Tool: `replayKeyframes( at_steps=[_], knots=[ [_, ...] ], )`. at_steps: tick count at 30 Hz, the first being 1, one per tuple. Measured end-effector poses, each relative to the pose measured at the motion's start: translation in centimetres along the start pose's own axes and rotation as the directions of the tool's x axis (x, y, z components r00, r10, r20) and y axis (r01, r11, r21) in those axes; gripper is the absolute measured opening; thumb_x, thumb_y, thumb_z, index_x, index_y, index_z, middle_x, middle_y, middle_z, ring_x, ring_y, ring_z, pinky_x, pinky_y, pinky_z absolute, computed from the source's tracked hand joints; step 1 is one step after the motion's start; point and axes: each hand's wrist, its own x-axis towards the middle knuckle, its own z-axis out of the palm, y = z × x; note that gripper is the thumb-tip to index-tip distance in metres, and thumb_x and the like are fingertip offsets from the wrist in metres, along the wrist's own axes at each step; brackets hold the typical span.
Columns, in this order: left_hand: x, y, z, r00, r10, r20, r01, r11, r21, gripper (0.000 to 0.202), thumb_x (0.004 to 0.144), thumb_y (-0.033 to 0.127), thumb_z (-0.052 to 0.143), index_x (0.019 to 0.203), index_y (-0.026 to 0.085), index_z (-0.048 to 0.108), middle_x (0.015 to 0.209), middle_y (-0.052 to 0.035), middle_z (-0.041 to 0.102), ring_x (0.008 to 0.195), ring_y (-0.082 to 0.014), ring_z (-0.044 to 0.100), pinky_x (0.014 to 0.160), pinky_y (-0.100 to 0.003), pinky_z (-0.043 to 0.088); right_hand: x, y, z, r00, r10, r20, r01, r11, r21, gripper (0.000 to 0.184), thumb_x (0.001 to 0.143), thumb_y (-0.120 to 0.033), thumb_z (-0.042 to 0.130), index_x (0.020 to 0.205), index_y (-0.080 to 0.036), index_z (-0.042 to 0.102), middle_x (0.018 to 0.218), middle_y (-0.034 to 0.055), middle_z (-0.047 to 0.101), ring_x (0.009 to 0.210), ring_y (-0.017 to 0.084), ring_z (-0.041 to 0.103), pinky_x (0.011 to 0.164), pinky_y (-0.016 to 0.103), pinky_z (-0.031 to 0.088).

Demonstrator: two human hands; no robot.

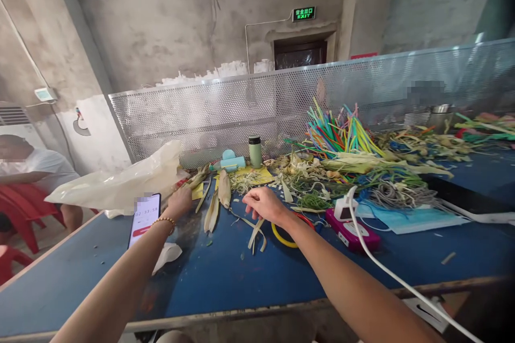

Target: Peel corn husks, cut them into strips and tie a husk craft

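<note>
My left hand (179, 204), with a beaded bracelet at the wrist, reaches in beside dried corn husks (198, 177) and the edge of a milky plastic bag (120, 185). Its fingers are turned away from view, so I cannot tell whether they grip anything. Loosely curled, with its fingers apart, my right hand (265, 206) hovers over the table with nothing visible in it. Pale husk strips (256, 236) lie just below it. Between the hands are a dried corn husk bundle (224, 188) and a flatter husk piece (212, 214).
A lit phone (144, 220) leans left of my left wrist. Yellow tape (284, 237), a magenta box (352, 231) with a white cable, and a blue mask (410, 217) lie right. Behind are a green bottle (255, 153), colourful sticks (338, 131) and a perforated metal screen (209, 112). A person sits left.
</note>
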Motion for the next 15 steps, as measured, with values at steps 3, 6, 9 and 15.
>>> replayKeyframes(
  at_steps=[3, 6, 9, 15],
  knots=[
    [0.0, 1.5, -2.6, 0.998, -0.031, -0.062, 0.025, 0.994, -0.104, 0.022, 0.083, 0.025, 0.05, 0.081, 0.012, 0.068, 0.08, -0.018, 0.07, 0.082, -0.0286, 0.068, 0.071, -0.033, 0.049, -0.2, -0.2, -0.3, 1.0, -0.001, -0.023, 0.002, 1.0, 0.031, 0.021, 0.084, -0.026, 0.053, 0.071, -0.014, 0.063, 0.063, 0.0025, 0.068, 0.04, 0.008, 0.056, 0.035, 0.016, 0.04],
    [-1.6, 4.7, -4.9, 0.992, 0.063, -0.111, -0.111, 0.857, -0.503, 0.034, 0.088, 0.037, 0.045, 0.065, 0.016, 0.057, 0.055, -0.0046, 0.058, 0.051, -0.0141, 0.055, 0.052, -0.023, 0.041, -0.6, -1.1, -0.4, 0.999, 0.013, -0.052, -0.007, 0.992, 0.125, 0.022, 0.084, -0.031, 0.056, 0.075, -0.013, 0.065, 0.066, 0.0028, 0.067, 0.04, 0.007, 0.054, 0.035, 0.016, 0.041],
    [-4.1, 8.8, -5.7, 0.98, 0.185, -0.067, -0.137, 0.399, -0.907, 0.034, 0.076, 0.045, 0.061, 0.06, 0.017, 0.053, 0.042, 0.0025, 0.045, 0.038, -0.0086, 0.039, 0.041, -0.021, 0.027, -1.1, -2.0, -0.4, 0.999, -0.043, -0.027, 0.048, 0.973, 0.227, 0.033, 0.086, -0.044, 0.057, 0.078, -0.013, 0.066, 0.069, 0.0031, 0.067, 0.043, 0.007, 0.053, 0.036, 0.016, 0.04],
    [-6.2, 13.2, -4.4, 0.969, 0.243, -0.045, -0.089, 0.174, -0.981, 0.035, 0.069, 0.043, 0.071, 0.055, 0.016, 0.054, 0.041, 0.0021, 0.048, 0.037, -0.0067, 0.038, 0.04, -0.021, 0.025, -1.7, -2.0, -0.8, 0.996, -0.047, -0.07, 0.062, 0.972, 0.229, 0.028, 0.08, -0.04, 0.067, 0.068, -0.016, 0.06, 0.045, -0.0054, 0.05, 0.037, 0.006, 0.042, 0.037, 0.017, 0.034]
  ],
)
